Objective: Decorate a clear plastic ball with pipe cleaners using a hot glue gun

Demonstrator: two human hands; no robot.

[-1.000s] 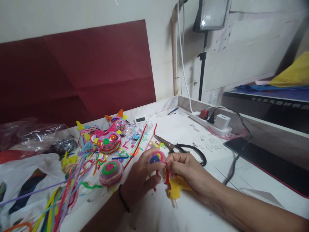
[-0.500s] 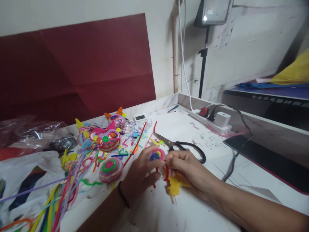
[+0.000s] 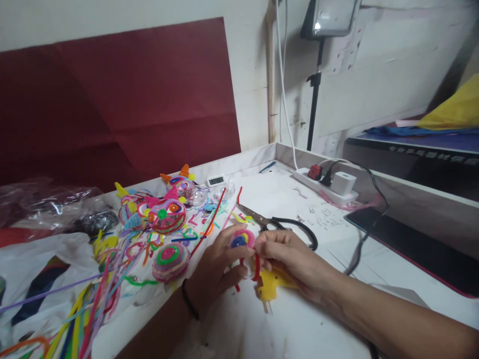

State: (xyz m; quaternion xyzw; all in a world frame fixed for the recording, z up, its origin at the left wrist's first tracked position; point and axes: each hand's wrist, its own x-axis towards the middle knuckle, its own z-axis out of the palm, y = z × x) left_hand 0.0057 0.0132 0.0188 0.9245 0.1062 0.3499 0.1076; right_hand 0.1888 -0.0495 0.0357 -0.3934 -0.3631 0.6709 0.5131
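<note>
Between the fingers of my left hand [image 3: 220, 262] is a small round craft piece [image 3: 241, 240] coiled in pink, yellow and blue pipe cleaner. My right hand [image 3: 284, 252] pinches a red pipe cleaner [image 3: 257, 269] at the piece's right side; its red strands hang below. Part of the piece is hidden by my fingers. Under my right hand lies a yellow hot glue gun [image 3: 268, 285], its clear tip towards me. Black-handled scissors [image 3: 262, 218] rest just beyond my hands. A striped pipe-cleaner ball [image 3: 170, 262] sits left of my left wrist.
Finished-looking colourful animal figures [image 3: 168, 215] and pipe-cleaner scraps cover the left. Loose pipe cleaners [image 3: 77, 324] lie at front left near plastic bags [image 3: 56, 209]. A small digital display [image 3: 216, 180], a power strip [image 3: 325, 187] with cables and a black flat panel [image 3: 411, 249] stand farther back and right.
The view has shifted very slightly. Both hands keep their hold on the round piece and the red pipe cleaner, with only small finger movement.
</note>
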